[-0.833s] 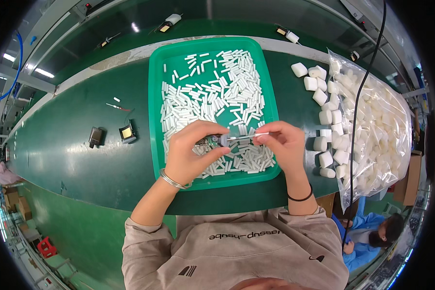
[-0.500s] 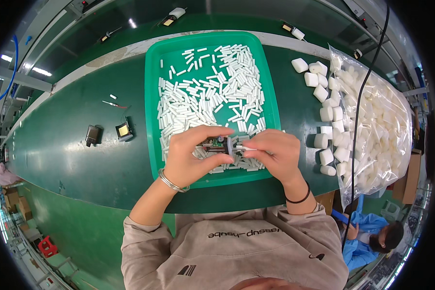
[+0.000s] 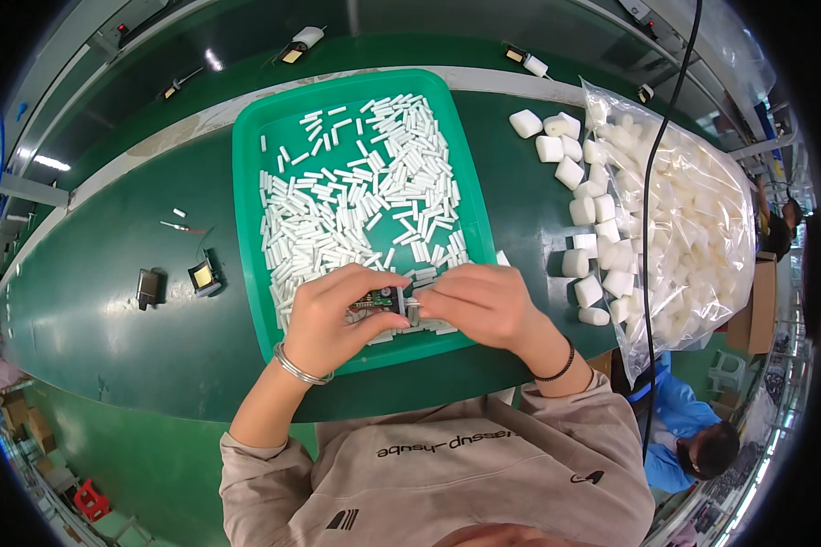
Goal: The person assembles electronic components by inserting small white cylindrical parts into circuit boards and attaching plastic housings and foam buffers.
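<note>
At left on the surface (image 3: 109, 342) lay a dark case (image 3: 148, 287) and a yellow-faced part (image 3: 204, 276). Over the near end of the green tray (image 3: 248, 182) of white tubes (image 3: 315, 214), the left hand (image 3: 330, 308) gripped a device (image 3: 380, 298) and the right hand (image 3: 485, 305) pinched a mostly hidden pale piece (image 3: 413, 303) at its end, their hands covering some tubes. Farther right, white blocks (image 3: 575, 263) lay beside a bag (image 3: 702, 228), a cable (image 3: 648, 219) crossing before it.

- A head-worn fisheye camera looks down from the wearer's side of the grip.
- Far enough off, it takes in left hand (image 3: 328, 310), right hand (image 3: 483, 305) and table (image 3: 91, 314) around the grip.
</note>
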